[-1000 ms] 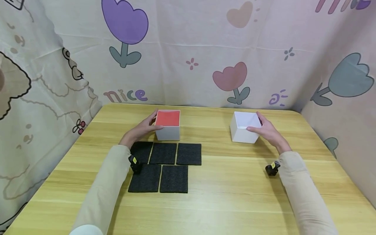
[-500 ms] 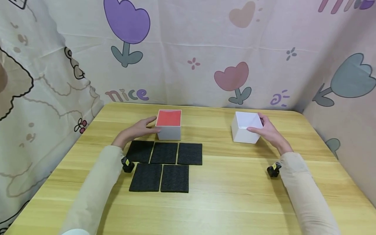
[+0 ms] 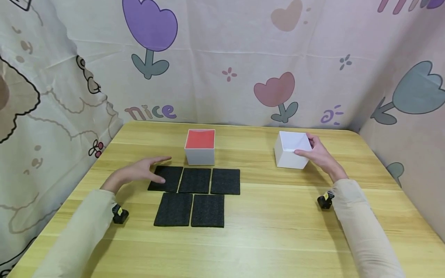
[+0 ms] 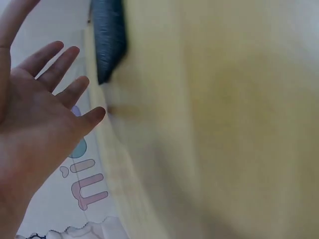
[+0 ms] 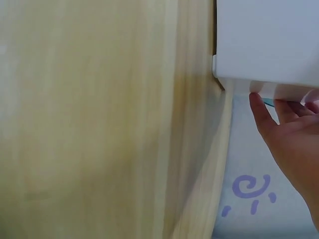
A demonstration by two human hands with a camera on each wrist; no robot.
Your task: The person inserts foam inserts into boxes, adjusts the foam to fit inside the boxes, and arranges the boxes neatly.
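My left hand (image 3: 136, 170) hovers with fingers and thumb spread, over or beside the leftmost of several thin black square pads (image 3: 170, 178); whether it touches the pad I cannot tell. It holds nothing, and the left wrist view shows the bare palm (image 4: 40, 119). Behind the pads stands a white box (image 3: 200, 156) with a flat red surface just inside its rim. Over on the right, a second white box (image 3: 289, 157), open-topped and white inside, sits in the grip of my right hand (image 3: 321, 158). Thumb at its front, fingers along its right side.
The pads lie in two rows on the wooden table (image 3: 264, 224). A patterned cloth (image 3: 215, 46) hangs behind the table and along both sides. Small black cameras ride on the left wrist (image 3: 120, 214) and the right wrist (image 3: 325, 200).
My left hand has let go of the red-surfaced box and drawn back left and toward me, fingers spread. The right hand stays at the white box, and both boxes stay in place.
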